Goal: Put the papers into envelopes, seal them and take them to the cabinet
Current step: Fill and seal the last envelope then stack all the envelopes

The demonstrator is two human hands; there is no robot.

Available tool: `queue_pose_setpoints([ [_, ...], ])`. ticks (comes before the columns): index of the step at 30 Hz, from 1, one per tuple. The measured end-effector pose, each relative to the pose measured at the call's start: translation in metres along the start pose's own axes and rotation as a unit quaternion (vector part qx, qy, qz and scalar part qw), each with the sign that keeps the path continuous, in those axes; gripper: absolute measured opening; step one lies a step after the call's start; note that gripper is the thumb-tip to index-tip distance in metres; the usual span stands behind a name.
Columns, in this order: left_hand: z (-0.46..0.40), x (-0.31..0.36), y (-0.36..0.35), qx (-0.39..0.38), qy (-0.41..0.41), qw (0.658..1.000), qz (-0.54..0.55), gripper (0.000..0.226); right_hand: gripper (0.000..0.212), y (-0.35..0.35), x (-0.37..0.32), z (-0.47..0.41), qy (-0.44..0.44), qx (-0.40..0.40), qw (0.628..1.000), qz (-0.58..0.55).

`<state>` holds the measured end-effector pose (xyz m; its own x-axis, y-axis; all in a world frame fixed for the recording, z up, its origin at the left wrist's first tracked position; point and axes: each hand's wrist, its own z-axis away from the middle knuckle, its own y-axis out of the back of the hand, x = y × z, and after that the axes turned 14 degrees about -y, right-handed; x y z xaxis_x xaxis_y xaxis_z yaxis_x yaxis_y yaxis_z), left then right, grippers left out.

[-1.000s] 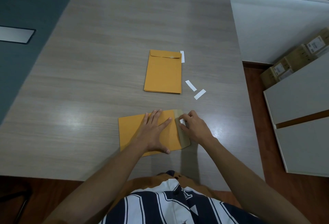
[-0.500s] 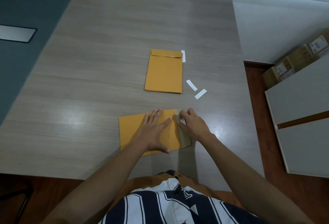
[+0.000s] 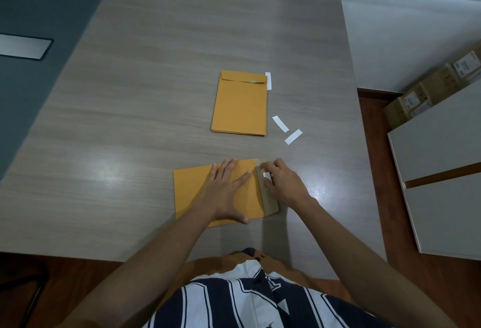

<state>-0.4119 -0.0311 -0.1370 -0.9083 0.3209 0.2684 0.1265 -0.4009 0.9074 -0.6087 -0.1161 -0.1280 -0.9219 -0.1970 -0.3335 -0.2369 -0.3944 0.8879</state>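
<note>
**On the near edge of the table: a seal that could go crooked**

Across the grey wood-grain table (image 3: 156, 93), the biggest risk sits with the envelope being worked on (image 3: 197, 192), which lies sideways just in front of the person with its flap (image 3: 268, 197) open to the right. The left hand (image 3: 226, 192) is spread flat on it, fingers straight, pinning it down. If that pressure eases while the strip is pulled, the envelope will likely slide or turn, and the exposed glue could catch at an angle.

Farther out, a stack of closed envelopes (image 3: 240, 106) rests near the table's middle, well apart from the hands. It looks safe where it is, though it is a loose pile and would fan out if carried carelessly to the cabinet (image 3: 442, 171) on the right.

Smaller again, the right hand (image 3: 283, 184) has its fingers curled at the flap, seemingly pinching a white release strip (image 3: 266, 175). A hurried pull could tear it short and leave backing on the adhesive.

Smallest, three peeled strips (image 3: 280, 123) lie loose beside the stack; one could stick under the flap if swept nearer.
</note>
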Motion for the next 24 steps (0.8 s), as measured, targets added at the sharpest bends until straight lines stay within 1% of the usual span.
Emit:
queue_pose_setpoints([
  [7, 0.001, 0.001, 0.001, 0.001, 0.0, 1.0, -0.003, 0.131, 0.022, 0.001, 0.005, 0.0, 0.014, 0.006, 1.0, -0.01],
  [13, 0.0, 0.002, 0.002, 0.002, 0.001, 1.0, -0.004, 0.132, 0.01, 0.003, -0.002, -0.002, 0.023, 0.034, 0.999, 0.005],
  [15, 0.001, 0.002, 0.002, -0.001, 0.002, 1.0, -0.004, 0.132, 0.005, 0.004, -0.004, -0.003, 0.028, 0.032, 0.999, 0.017],
  [17, 0.001, 0.002, 0.002, 0.0, 0.001, 1.0, -0.005, 0.132, 0.003, 0.007, -0.006, -0.005, 0.023, 0.024, 0.999, 0.005],
  [18, 0.001, 0.002, 0.002, 0.0, 0.001, 1.0, -0.004, 0.132, 0.005, 0.01, -0.007, -0.007, 0.0, 0.016, 1.0, -0.024],
  [20, 0.001, 0.001, 0.002, -0.002, 0.0, 1.0, -0.001, 0.131, 0.007, 0.016, -0.006, -0.011, -0.062, 0.005, 0.988, -0.138],
  [22, 0.001, 0.001, 0.002, -0.002, 0.0, 1.0, 0.001, 0.132, 0.006, 0.023, -0.004, -0.014, -0.112, 0.039, 0.961, -0.25],
  [24, 0.001, 0.001, 0.002, 0.0, 0.0, 1.0, 0.002, 0.132, 0.005, 0.031, 0.0, -0.019, -0.175, 0.069, 0.919, -0.347],
])
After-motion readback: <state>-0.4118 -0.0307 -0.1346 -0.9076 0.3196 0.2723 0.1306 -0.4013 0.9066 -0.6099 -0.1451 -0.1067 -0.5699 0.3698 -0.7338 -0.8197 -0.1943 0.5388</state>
